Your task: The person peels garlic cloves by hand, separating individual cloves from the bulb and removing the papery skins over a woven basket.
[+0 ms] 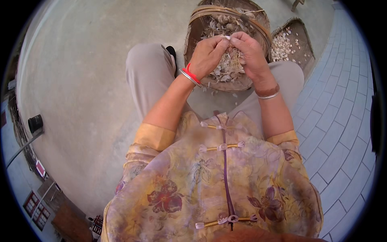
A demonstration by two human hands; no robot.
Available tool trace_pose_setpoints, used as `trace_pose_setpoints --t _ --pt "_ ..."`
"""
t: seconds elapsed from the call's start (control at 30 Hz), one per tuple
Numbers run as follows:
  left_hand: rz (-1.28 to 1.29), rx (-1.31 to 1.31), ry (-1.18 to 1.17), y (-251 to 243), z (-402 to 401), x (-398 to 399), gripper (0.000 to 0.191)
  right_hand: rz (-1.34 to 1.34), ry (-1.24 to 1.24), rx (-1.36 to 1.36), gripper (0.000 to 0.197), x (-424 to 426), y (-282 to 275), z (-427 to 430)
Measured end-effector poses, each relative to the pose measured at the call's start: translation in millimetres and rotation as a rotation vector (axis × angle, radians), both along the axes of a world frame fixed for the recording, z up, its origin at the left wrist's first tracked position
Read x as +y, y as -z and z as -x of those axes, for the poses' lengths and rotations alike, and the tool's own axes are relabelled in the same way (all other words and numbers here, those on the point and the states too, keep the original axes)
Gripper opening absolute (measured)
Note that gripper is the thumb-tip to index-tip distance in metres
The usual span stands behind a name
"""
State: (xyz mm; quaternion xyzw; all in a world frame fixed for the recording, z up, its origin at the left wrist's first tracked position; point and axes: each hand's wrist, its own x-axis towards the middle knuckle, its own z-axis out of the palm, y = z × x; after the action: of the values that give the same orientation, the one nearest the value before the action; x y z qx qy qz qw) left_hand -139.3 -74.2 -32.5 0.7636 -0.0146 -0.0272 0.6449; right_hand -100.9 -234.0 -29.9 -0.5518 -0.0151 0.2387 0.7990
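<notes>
My left hand (208,54) and my right hand (251,54) meet above a woven basket (191,45) between my knees. Pinched between both sets of fingertips is a small white garlic clove (226,37), partly covered by the fingers. Below them the basket holds whole garlic bulbs (223,20) toward its far end. Papery skins and dry roots (229,63) lie nearer to me. The basket's bent handle (217,10) arches across its far part. To the right, a shallow woven scoop (305,39) carries a pile of pale loose cloves (280,47).
Both my knees (148,60) flank the basket closely. Concrete floor (84,90) spreads to the left, and grey-blue tiles (341,121) run along the right. A wooden leg (296,4) stands beyond the scoop. At far left is a black container or lamp (35,123).
</notes>
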Motion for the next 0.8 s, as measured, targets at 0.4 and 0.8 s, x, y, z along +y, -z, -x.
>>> trace_pose_setpoints --t 0.4,0.8 --pt "0.290 0.238 -0.095 3 -1 3 0.039 -0.477 -0.151 0.340 0.015 -6 -3 -7" --pt "0.590 0.170 0.054 4 1 -5 0.025 -0.182 -0.100 0.226 0.016 -8 -3 -3"
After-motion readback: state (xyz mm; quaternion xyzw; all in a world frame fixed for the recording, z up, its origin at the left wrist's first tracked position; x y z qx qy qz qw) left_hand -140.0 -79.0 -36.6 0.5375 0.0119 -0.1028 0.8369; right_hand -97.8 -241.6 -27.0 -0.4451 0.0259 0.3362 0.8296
